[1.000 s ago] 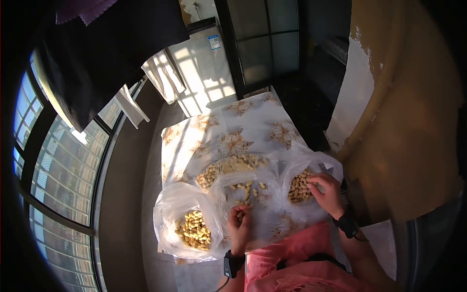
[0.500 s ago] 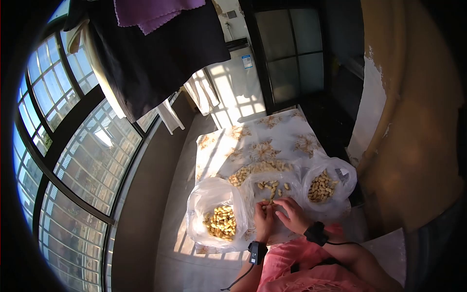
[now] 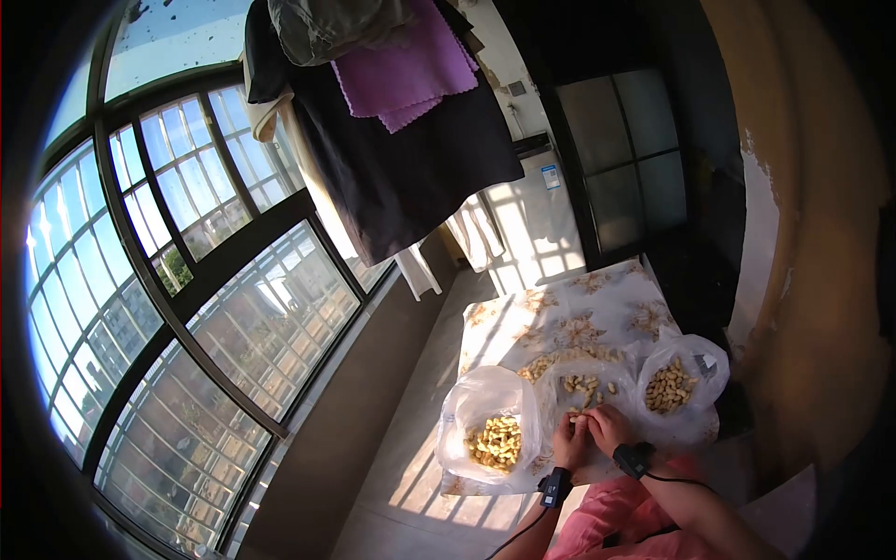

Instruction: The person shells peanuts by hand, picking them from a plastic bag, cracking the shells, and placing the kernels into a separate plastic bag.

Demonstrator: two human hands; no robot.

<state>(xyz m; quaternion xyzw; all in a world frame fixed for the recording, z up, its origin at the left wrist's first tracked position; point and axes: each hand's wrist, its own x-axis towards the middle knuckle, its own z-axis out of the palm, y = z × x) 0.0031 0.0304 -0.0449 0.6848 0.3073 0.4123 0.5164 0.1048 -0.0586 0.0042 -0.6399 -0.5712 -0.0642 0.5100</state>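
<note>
My left hand is closed with its fingertips pinched at the front of the table, and a peanut shows small at them. My right hand is closed too, its fingertips pressed against the left hand's at the same spot. Just beyond them, a middle clear plastic bag holds several loose peanuts. To the left stands an open white plastic bag with sunlit peanuts in it. A third bag, on the right, has more peanuts inside.
A flowered cloth covers the table, with a row of peanuts behind the middle bag. Dark clothing and a purple cloth hang above. Barred windows line the left side; a glazed door stands at the back.
The view has swung left and up, so the scene sits further right and lower. My right hand's spread fingers have closed in and met my left hand's fingertips.
</note>
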